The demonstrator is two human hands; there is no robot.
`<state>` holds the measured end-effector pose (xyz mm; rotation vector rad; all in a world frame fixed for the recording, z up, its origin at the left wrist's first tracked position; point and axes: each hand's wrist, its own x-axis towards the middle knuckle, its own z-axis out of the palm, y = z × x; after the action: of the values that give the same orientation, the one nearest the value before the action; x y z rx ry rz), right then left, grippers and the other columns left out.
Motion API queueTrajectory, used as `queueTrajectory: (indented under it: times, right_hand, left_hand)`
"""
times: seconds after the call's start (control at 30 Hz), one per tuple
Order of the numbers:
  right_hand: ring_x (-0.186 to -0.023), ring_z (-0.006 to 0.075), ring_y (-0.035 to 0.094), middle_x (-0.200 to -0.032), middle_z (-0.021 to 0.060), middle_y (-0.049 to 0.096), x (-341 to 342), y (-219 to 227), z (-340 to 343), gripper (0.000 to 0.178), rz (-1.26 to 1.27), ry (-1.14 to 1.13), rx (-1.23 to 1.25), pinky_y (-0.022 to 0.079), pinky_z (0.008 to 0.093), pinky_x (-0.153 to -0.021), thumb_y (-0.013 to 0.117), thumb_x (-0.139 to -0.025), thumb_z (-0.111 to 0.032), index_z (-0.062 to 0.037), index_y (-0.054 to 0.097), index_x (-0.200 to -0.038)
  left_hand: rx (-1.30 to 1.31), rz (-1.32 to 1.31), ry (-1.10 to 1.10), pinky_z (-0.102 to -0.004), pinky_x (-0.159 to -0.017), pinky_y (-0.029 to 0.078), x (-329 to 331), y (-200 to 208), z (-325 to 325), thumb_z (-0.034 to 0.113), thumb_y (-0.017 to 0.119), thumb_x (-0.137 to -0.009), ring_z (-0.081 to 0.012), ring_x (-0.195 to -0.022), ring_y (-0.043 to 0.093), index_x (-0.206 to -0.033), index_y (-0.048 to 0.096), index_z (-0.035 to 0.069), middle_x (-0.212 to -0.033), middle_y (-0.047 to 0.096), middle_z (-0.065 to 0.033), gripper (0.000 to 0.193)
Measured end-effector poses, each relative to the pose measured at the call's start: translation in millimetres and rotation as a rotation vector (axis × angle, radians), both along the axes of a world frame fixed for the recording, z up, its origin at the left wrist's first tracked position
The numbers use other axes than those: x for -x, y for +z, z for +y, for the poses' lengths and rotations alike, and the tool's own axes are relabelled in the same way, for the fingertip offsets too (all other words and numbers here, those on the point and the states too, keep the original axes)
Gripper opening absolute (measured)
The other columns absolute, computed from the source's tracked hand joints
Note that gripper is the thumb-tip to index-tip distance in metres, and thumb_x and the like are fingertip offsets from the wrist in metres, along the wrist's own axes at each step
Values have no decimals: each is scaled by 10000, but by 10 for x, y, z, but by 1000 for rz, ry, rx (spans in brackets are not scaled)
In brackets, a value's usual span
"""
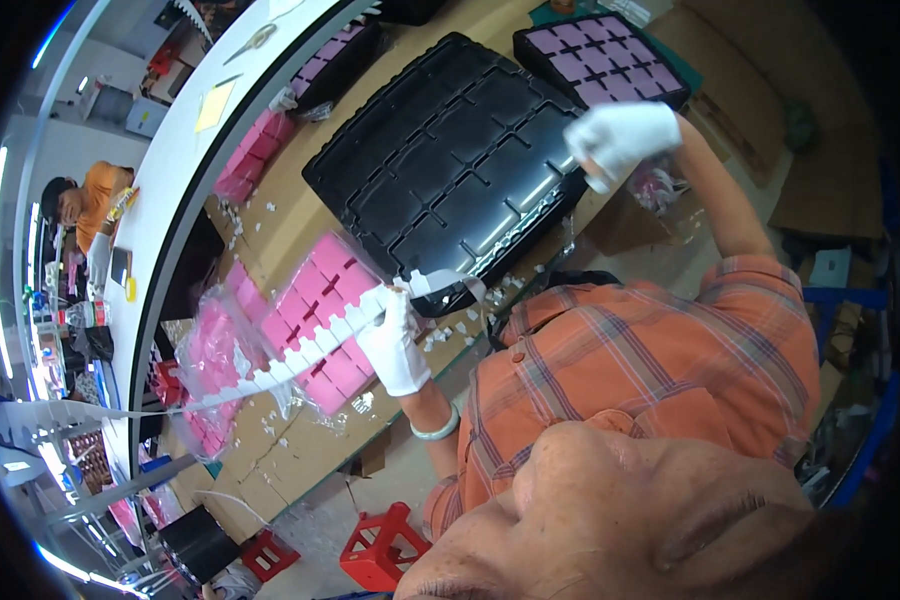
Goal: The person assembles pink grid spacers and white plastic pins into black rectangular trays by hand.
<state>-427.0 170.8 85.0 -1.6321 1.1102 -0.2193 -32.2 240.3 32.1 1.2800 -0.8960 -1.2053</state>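
My left hand (395, 345), in a white glove, is closed on a long white strip (315, 345) with a notched edge. The strip runs far off to the left, and its free end curls over the near corner of a large black plastic tray (450, 150). Slots and ridges divide the tray into a grid. Beyond the tray's right edge, my gloved right hand (625, 140) is raised with its fingers curled in. It is slightly blurred, and whatever it may hold does not show.
Beside my left hand lie pink foam blocks (320, 300) and a clear bag of pink pieces (215, 345). A black tray of purple blocks (605, 55) sits at the far right. White scraps litter the cardboard-covered table (280, 240). A red stool (380, 550) stands below; a co-worker (100, 200) is at left.
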Motion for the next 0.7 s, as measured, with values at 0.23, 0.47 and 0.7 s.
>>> queueTrajectory:
  times: [0.23,0.47,0.7]
  right_hand:
    - [-748,351,665,-856,155,695,101,-631,814,153,1088,105,334,535,390,-688,675,-806,-114,-30,670,-934]
    - [-786,196,655,-879,115,672,-1642,60,393,172,-207,-324,500,510,293,-730,629,-884,-149,4,639,-962]
    - [-846,192,663,-868,87,614,-2092,-168,337,115,-465,-257,491,521,306,-752,654,-850,-68,-15,590,-930]
  left_hand:
    - [18,26,-47,-173,-507,272,-56,24,-95,79,663,-893,-3,-563,374,-860,624,70,-704,514,76,51]
    - [34,71,-67,-195,-584,326,64,84,-123,90,670,-890,-25,-651,418,-850,608,82,-746,513,66,74]
    - [-9,98,-120,-190,-528,310,77,115,-37,54,642,-870,-22,-599,427,-831,597,93,-724,528,58,71]
